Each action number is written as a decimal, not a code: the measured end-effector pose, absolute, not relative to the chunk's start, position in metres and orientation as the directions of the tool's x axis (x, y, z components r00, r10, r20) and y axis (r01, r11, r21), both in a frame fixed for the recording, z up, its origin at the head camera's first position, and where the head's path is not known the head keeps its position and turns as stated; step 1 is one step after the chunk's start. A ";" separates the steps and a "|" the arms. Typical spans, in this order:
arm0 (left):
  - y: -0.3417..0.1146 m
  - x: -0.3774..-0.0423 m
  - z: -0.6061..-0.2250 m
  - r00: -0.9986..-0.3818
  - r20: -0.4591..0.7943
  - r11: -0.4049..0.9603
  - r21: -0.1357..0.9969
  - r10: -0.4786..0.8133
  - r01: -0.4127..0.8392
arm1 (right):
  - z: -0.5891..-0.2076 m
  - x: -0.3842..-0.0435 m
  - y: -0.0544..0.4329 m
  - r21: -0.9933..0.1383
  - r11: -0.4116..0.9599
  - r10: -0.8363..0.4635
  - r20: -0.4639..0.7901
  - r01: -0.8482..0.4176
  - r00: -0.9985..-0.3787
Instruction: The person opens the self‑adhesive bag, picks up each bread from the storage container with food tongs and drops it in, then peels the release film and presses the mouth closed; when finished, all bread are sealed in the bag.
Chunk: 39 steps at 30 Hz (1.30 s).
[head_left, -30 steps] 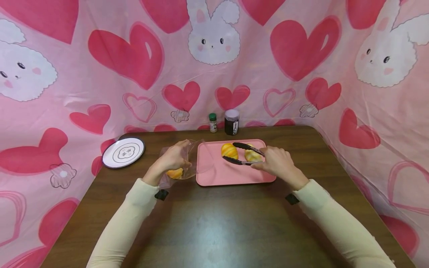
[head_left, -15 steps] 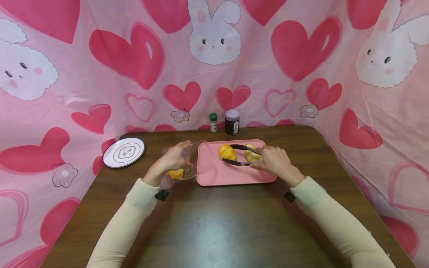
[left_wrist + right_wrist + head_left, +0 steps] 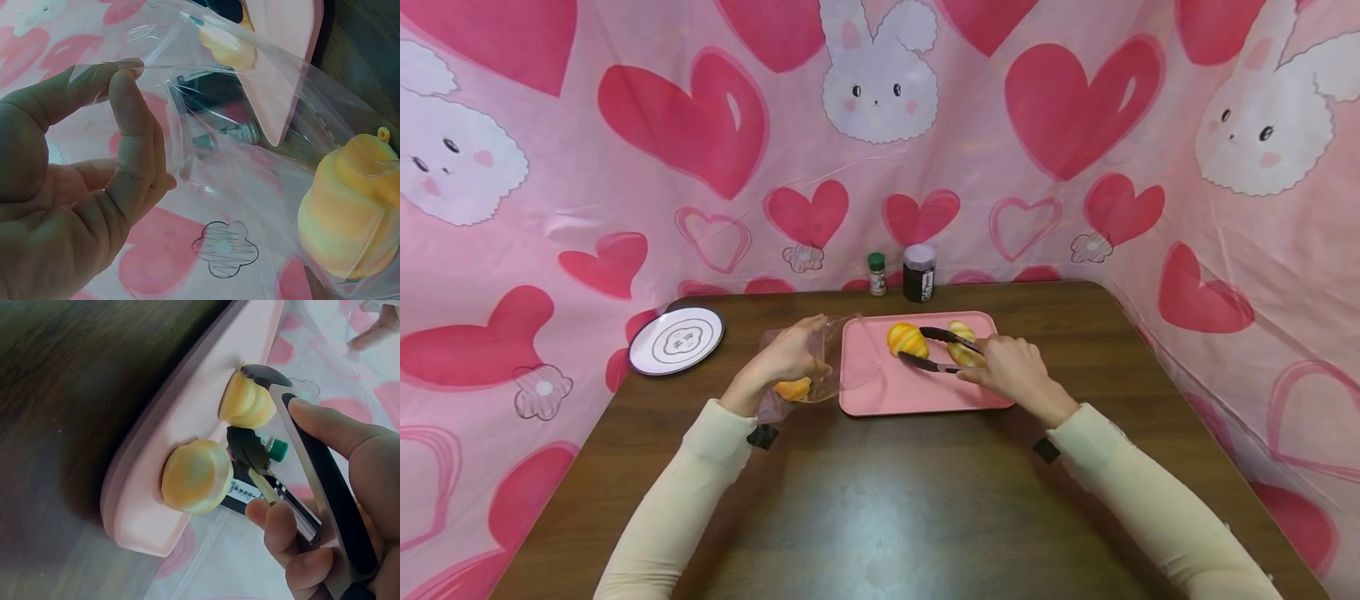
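Apart from each other, the left hand (image 3: 790, 354) pinches a clear bag (image 3: 833, 385) holding one bread (image 3: 793, 389), and the right hand (image 3: 1018, 367) grips tongs (image 3: 936, 365). Tongs and left bread (image 3: 907, 340) have shifted slightly left on the pink tray (image 3: 925, 396); the tips flank it, apparently taking hold, firmness unclear. The right bread (image 3: 962, 354) lies beside.

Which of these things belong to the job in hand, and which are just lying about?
Seemingly in the job: tongs; clear bag; bun in the bag; left bun and right bun on the pink tray.

Just lying about, it seems: plate; green-capped bottle; dark jar.
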<state>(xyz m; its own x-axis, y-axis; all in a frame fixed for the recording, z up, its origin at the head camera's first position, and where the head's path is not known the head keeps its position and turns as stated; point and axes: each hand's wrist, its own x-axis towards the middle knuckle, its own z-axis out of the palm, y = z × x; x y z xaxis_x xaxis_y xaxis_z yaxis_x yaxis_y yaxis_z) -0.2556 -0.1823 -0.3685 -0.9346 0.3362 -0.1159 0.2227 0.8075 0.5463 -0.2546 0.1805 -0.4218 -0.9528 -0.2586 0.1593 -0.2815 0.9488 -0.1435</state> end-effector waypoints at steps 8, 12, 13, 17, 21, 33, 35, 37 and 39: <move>-0.182 -0.257 -0.371 -0.929 -0.130 0.803 0.553 0.347 0.223 | -0.417 -0.253 0.184 -0.160 0.946 -0.256 0.173 -0.283 -0.951; -0.182 -0.257 -0.372 -0.928 -0.133 0.803 0.554 0.348 0.221 | -0.409 -0.249 0.187 -0.198 0.937 -0.252 0.192 -0.289 -0.948; -0.182 -0.257 -0.371 -0.928 -0.134 0.802 0.555 0.347 0.220 | -0.407 -0.248 0.187 -0.207 0.934 -0.252 0.193 -0.290 -0.948; -0.182 -0.258 -0.371 -0.927 -0.133 0.802 0.553 0.352 0.225 | -0.398 -0.244 0.189 -0.216 0.928 -0.257 0.212 -0.302 -0.943; -0.182 -0.259 -0.371 -0.924 -0.123 0.802 0.547 0.362 0.241 | -0.388 -0.240 0.190 -0.206 0.930 -0.256 0.233 -0.304 -0.938; -0.183 -0.260 -0.370 -0.926 -0.169 0.792 0.582 0.338 0.183 | -0.361 -0.224 0.184 -0.220 0.900 -0.298 0.318 -0.376 -0.900; -0.183 -0.260 -0.370 -0.924 -0.162 0.793 0.577 0.347 0.196 | -0.359 -0.220 0.181 -0.223 0.889 -0.313 0.340 -0.400 -0.887; -0.183 -0.260 -0.370 -0.923 -0.158 0.795 0.572 0.349 0.203 | -0.357 -0.217 0.177 -0.227 0.877 -0.334 0.347 -0.424 -0.876; -0.183 -0.260 -0.370 -0.922 -0.156 0.796 0.567 0.354 0.210 | -0.357 -0.214 0.173 -0.224 0.862 -0.364 0.348 -0.454 -0.864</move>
<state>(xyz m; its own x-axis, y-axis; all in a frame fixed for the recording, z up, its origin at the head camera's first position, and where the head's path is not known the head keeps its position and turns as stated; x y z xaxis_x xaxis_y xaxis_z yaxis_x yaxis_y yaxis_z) -0.2602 -0.1830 -0.3697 -0.9221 0.3541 -0.1562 0.2098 0.7965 0.5671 -0.2138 0.1734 -0.3566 -0.8640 -0.3641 0.3478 -0.4538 0.8624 -0.2243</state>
